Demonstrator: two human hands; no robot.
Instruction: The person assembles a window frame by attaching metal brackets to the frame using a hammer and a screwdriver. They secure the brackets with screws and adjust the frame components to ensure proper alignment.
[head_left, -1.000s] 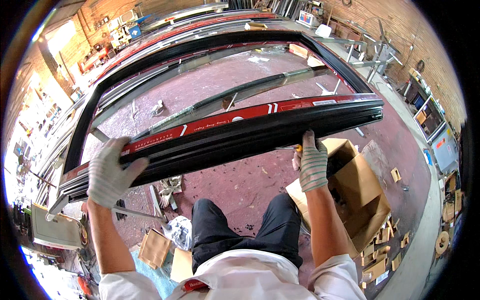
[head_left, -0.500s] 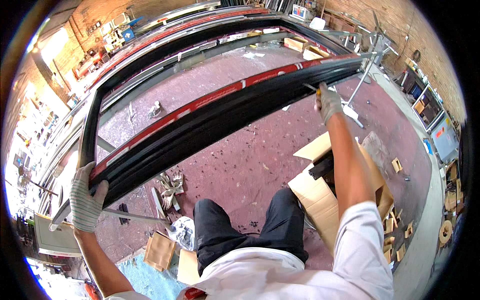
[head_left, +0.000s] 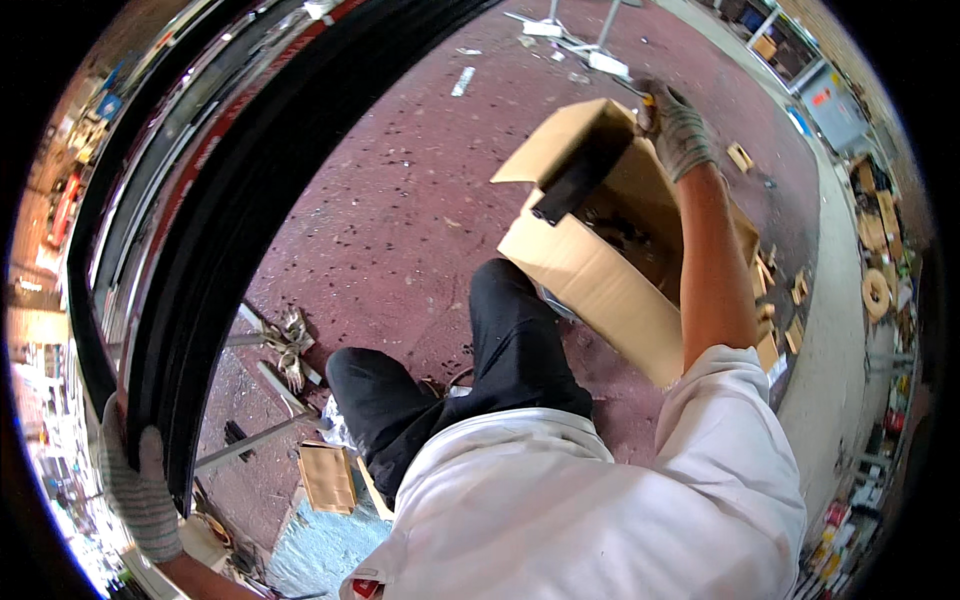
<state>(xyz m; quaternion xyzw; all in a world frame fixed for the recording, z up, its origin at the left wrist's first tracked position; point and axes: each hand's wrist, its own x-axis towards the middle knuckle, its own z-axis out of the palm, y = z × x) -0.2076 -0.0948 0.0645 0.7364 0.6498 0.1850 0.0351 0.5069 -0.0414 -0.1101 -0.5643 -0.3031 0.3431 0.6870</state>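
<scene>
A black window-like frame (head_left: 240, 190) with a red printed strip (head_left: 205, 150) along its edge slants across the left side. My left hand (head_left: 140, 495), in a striped work glove, grips its near end, thumb on the black face and fingers partly hidden behind. Gloved too, my right hand (head_left: 680, 135) is closed around a tool with a yellow-and-dark handle and thin metal shaft, seemingly a screwdriver (head_left: 648, 100). That hand is at the far side of an open cardboard box (head_left: 600, 290). Long black pieces (head_left: 580, 170) stick out of the box, with small dark parts deeper inside.
Used gloves (head_left: 290, 350) lie by a metal stand leg (head_left: 250, 445) at left. Flattened cardboard (head_left: 327, 478) is beside my knee. Wooden offcuts (head_left: 798, 288) are scattered right of the box. A grey cabinet (head_left: 832, 108) stands far right; small dark bits dot the reddish floor.
The view has swung right and down. My right hand has left the frame's far end, carrying the tool to the cardboard box. My left hand still holds the frame.
</scene>
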